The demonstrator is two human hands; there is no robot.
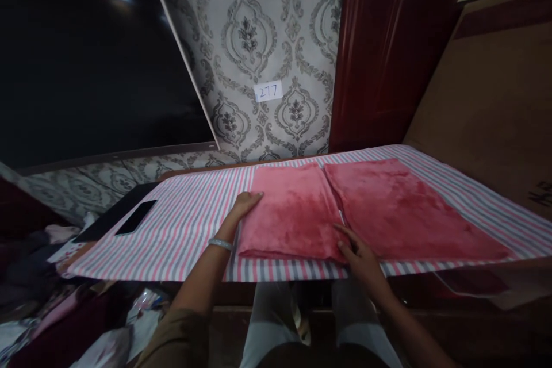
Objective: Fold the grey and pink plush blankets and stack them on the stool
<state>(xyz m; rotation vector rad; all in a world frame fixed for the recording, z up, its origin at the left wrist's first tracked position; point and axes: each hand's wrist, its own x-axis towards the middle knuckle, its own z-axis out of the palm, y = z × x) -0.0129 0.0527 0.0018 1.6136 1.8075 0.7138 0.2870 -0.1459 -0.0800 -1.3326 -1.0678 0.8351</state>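
Note:
A folded pink plush cloth lies flat in front of me on a striped cover. My left hand rests at its left edge, fingers stretched toward the fabric; some of them are hidden. At the near right corner of the same cloth, my right hand touches the edge with its fingers apart. Close beside it on the right is a second, wider pink plush piece, a narrow gap between the two. Whether the pieces join underneath, I cannot tell.
The striped cover spreads over a table. A phone lies at its left. Behind are a large dark screen and a wall label reading 277. A cardboard box stands at right; cloths and bags are piled lower left.

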